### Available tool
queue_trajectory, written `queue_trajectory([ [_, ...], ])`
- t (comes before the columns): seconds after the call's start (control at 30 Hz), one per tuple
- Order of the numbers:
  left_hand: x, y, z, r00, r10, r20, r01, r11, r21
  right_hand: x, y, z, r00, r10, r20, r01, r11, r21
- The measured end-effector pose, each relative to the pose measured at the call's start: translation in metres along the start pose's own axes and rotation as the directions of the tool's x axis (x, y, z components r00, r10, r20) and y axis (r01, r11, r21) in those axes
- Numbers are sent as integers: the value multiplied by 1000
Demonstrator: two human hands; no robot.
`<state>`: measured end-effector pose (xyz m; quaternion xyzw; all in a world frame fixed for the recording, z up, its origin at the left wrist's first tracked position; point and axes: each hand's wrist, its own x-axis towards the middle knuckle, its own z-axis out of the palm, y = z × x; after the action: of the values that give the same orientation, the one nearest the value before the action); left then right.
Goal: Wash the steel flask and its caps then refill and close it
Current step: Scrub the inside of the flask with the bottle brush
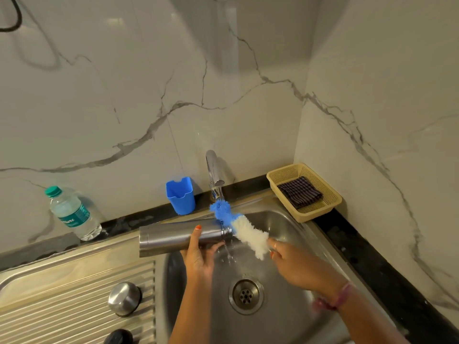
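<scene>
My left hand [200, 254] grips the steel flask [169, 238], held sideways over the sink's left edge with its mouth pointing right. My right hand [285, 256] holds a bottle brush [239, 227] with white and blue bristles; the brush lies outside the flask, just past its mouth, with the blue tip under the running tap [214, 175]. Water falls past the flask mouth into the basin. A steel cap [124, 297] stands on the ribbed drainboard. A dark cap [118, 337] shows at the bottom edge.
The steel sink [293, 227] has a drain [246, 295] in the middle. A plastic water bottle [72, 213] and a blue cup [180, 196] stand against the back wall. At the right corner a beige basket [330, 194] holds a folded dark cloth [299, 192].
</scene>
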<state>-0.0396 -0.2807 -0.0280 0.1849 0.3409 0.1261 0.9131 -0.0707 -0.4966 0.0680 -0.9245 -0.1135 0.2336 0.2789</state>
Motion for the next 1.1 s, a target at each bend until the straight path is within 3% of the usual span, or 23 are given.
queue_trajectory([
  [0.2, -3, 3, 1, 999, -40, 29, 40, 999, -1, 4, 7, -7, 999, 51, -3, -51, 999, -3],
  [0.43, -4, 3, 1, 997, 7, 79, -9, 999, 31, -3, 6, -21, 999, 12, 34, -10, 997, -73],
  [0.77, 0, 3, 3, 1000, -6, -11, 6, 1000, 16, 7, 7, -9, 1000, -15, -5, 15, 1000, 6],
  [0.9, -3, 7, 3, 1000, -20, 9, 20, 999, -25, -3, 13, -20, 999, 37, 10, -37, 999, 38],
  [1.1, -8, 1, 3, 1000, 11, 23, -11, 1000, 11, 8, 4, -9, 1000, -8, -11, 8, 1000, 23],
])
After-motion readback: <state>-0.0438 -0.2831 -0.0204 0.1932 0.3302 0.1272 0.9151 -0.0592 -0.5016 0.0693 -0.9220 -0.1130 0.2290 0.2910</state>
